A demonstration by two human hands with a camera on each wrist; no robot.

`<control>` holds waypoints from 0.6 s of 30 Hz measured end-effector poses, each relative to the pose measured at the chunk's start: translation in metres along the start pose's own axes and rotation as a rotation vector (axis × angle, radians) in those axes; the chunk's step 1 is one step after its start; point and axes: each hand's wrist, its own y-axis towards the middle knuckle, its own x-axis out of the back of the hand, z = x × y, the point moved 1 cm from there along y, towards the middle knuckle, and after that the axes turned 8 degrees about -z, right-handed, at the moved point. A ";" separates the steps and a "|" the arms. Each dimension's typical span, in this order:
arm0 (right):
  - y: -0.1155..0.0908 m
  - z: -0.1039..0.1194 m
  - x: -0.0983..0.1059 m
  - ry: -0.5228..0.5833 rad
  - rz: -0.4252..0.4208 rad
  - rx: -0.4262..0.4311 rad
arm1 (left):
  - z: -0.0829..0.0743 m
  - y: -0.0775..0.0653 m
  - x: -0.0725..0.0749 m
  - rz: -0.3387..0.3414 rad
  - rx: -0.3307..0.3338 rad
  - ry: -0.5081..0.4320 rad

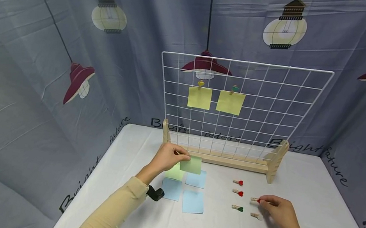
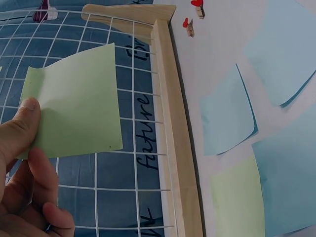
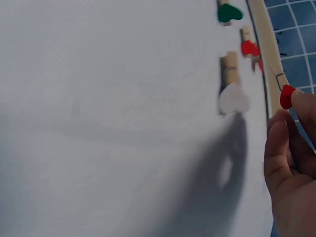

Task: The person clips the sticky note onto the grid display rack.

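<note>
My left hand (image 1: 168,157) pinches a green sticky note (image 1: 191,165) by its left edge, held up above the other notes in front of the grid. In the left wrist view the thumb presses on the front of that note (image 2: 74,103). At the right, my right hand (image 1: 278,212) pinches a small wooden clothespin with a red heart (image 1: 257,200) between thumb and fingertips. The right wrist view shows this red heart (image 3: 287,97) at the fingertips, raised off the table. Nearby lies a clothespin with a white heart (image 1: 256,216).
A white wire grid (image 1: 269,103) stands in a wooden base (image 1: 225,160); two yellow notes (image 1: 199,98) hang on it from heart clothespins. Several blue notes (image 1: 193,202) and a green one (image 1: 175,172) lie on the table. Two red-heart clothespins (image 1: 237,192) and one green-heart clothespin (image 1: 237,208) lie between the hands.
</note>
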 end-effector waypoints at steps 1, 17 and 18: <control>0.000 0.003 0.001 0.010 0.004 0.002 | -0.001 0.000 0.000 0.001 0.000 0.005; 0.010 0.054 0.018 0.133 0.027 0.141 | -0.013 0.003 -0.003 0.026 -0.016 0.003; 0.011 0.058 0.019 0.140 0.026 0.150 | -0.014 0.003 -0.003 0.028 -0.018 0.003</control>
